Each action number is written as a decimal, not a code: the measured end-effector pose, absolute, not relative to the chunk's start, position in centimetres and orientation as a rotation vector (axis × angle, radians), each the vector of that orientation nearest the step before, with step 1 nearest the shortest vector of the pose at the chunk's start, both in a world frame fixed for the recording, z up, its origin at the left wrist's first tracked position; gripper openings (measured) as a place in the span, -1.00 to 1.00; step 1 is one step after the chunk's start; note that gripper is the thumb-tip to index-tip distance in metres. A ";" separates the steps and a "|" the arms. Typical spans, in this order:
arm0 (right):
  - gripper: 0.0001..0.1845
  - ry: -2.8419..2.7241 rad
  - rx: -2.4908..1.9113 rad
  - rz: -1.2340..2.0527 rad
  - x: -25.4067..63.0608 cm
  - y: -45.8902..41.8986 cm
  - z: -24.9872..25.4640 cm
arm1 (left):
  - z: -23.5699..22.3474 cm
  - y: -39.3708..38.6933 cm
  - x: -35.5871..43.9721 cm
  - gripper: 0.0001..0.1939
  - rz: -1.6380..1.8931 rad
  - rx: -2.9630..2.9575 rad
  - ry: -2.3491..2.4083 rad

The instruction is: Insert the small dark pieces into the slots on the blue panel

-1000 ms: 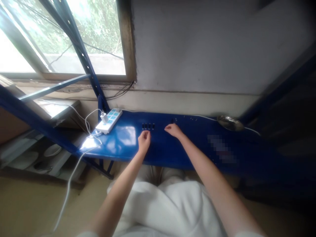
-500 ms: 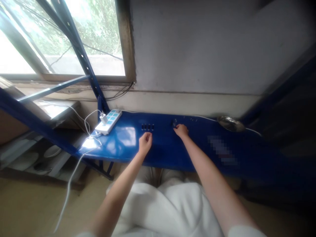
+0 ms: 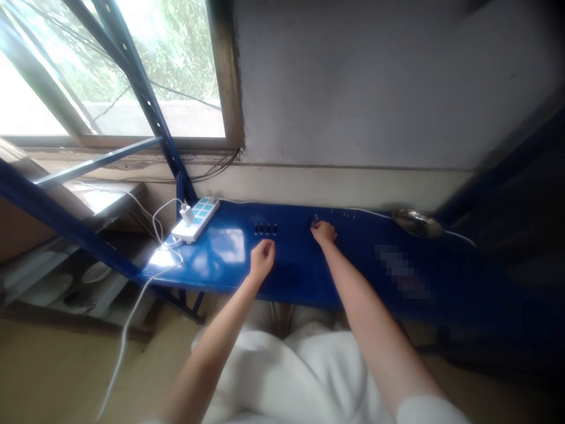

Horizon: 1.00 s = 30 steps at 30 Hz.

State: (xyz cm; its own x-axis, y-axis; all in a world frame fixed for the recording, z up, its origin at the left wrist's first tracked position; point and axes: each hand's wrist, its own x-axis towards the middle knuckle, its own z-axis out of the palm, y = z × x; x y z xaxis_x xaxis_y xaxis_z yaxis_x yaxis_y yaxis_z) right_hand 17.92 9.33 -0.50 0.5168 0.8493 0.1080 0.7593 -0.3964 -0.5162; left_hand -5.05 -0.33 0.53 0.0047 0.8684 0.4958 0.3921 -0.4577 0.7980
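On the blue tabletop [image 3: 291, 265], several small dark cylinder-like pieces [image 3: 268, 229] stand in a short row. My left hand [image 3: 263, 258] is just on the near side of that row, fingers curled together; whatever they may hold is hidden. Farther right, my right hand [image 3: 325, 232] reaches to the table with its fingertips pinched. Right at those fingertips lies a small group of clear and dark bits [image 3: 315, 220], too small to name. Beyond the right hand, several tiny pale slivers [image 3: 346, 215] lie scattered near the back edge.
A white power strip [image 3: 196, 219] with a plugged-in charger [image 3: 187, 214] sits at the table's left end, its cable hanging over the front. A shiny metal bowl [image 3: 417, 222] is at the back right. A blue metal post [image 3: 152, 109] rises by the window.
The right fingertips have closed in slightly on the small bits at the table. My left hand stays beside the row. The whole view has shifted a little.
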 end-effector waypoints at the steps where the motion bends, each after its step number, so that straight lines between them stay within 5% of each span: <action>1: -0.81 -1.302 -2.251 0.238 17.9 9.3 -0.5 | 0.5 -0.3 -5.1 -0.81 1.454 1.853 1.294; 19: -0.88 -1.091 -1.856 0.279 17.2 3.2 0.2 | 0.6 -0.9 -3.5 -0.84 1.302 2.148 1.118; 30: -0.92 -1.155 -1.870 -0.080 16.0 0.2 -1.2 | 3.7 3.3 4.9 -0.32 0.575 2.469 1.386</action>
State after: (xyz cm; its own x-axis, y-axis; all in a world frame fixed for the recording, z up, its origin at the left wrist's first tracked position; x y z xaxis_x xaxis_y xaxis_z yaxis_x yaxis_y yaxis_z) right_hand 15.96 0.19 -1.21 0.5600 0.6795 0.4739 0.7383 -0.1499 -0.6576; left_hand 4.95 3.30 3.67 0.4689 0.8566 0.2154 0.7573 -0.5154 0.4009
